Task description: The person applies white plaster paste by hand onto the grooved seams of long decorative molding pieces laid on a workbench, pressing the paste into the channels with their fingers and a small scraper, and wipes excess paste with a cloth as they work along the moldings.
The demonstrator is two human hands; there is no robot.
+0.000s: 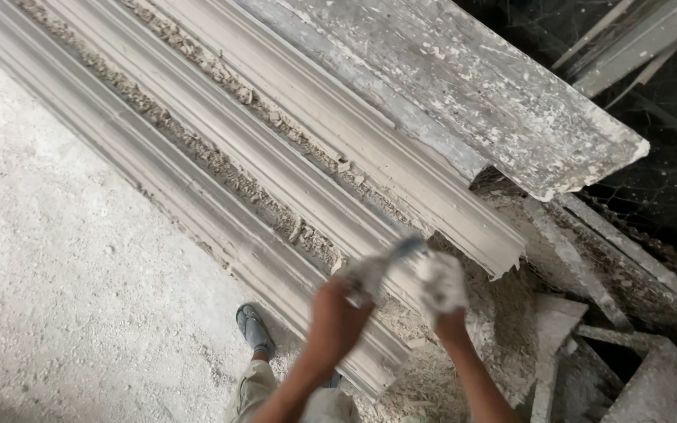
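Both my hands are low in the middle of the view, blurred by motion, at the near end of long plaster moulding strips (276, 157). My left hand (337, 313) is closed around a blurred, plaster-caked tool (389, 262) with a bluish tip that points up and to the right. My right hand (442, 286) is coated in white plaster and sits just right of the tool, over the broken end of the upper moulding (495, 251). Its fingers are too smeared to make out. My sandalled foot (254, 329) stands on the floor beside the lowest strip.
A plaster-splattered plank (511, 102) lies across the upper right. Broken plaster slabs and rubble (581, 352) pile up at the lower right, next to a dark gap (667, 94). Rough dusty floor (64, 274) fills the left side. Crumbs of plaster lie in the grooves between the strips.
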